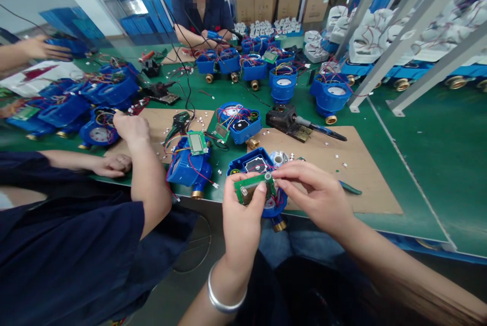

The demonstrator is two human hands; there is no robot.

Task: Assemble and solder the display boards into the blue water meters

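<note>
Head cam first, and it's the only view here. A green circuit board (249, 189) is being held up in the left hand (241, 219), clamped pretty snugly, with the thumb pressed over its front. A silver bangle (225, 295) is worn on that wrist. The right hand (321, 194) is brought in at the board's right end, thumb and fingertips bunched close by the edge; whether anything's actually pinched between them can't be told, too small and crowded.

The board is held just above an open blue meter (243, 157), which is partly covered by the hands and sits at the near edge of the green table (429, 148). A brass fitting (279, 223) can be seen poking out at the bottom. Right behind it, a small spool (279, 157) is half hidden.

Further back, a black stand (281, 117) with a soldering iron (321, 128) is parked partly over a cardboard sheet (365, 169), and a green-handled tool (350, 188) is laid on the cardboard near the right hand. To the left, another meter (186, 166) is set down with a little screen board (197, 143) resting on top. Over on that side, a different meter (99, 131) is being touched by a co-worker's hand (131, 125).
</note>
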